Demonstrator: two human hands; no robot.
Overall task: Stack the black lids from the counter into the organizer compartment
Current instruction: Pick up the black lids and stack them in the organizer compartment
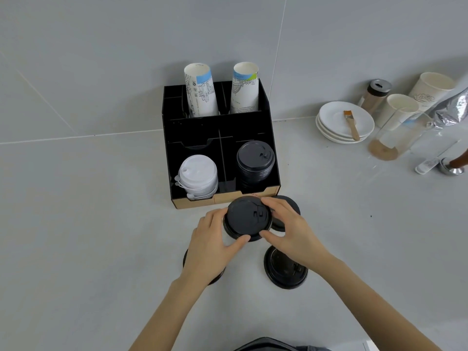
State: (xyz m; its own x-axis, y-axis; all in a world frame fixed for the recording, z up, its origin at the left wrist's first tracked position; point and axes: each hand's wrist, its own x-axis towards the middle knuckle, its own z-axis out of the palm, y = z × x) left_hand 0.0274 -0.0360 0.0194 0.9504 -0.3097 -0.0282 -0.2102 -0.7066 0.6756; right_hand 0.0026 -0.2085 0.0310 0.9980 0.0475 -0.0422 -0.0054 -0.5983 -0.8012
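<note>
Both hands hold one black lid (247, 217) just in front of the black organizer (268, 115). My left hand (215, 245) grips its left edge and my right hand (291, 229) grips its right edge. A stack of black lids (255, 162) fills the organizer's front right compartment. White lids (198, 177) fill the front left one. Three more black lids lie on the counter: one behind my right hand (291, 202), one under my right wrist (283, 273), one mostly hidden under my left hand (217, 277).
Two stacks of paper cups (200, 89) stand in the organizer's back compartments. At the right are stacked white saucers (336, 122) with a brush (352, 124), a shaker jar (376, 95), white cups (397, 110), a clear glass (395, 138) and a foil bag (450, 110).
</note>
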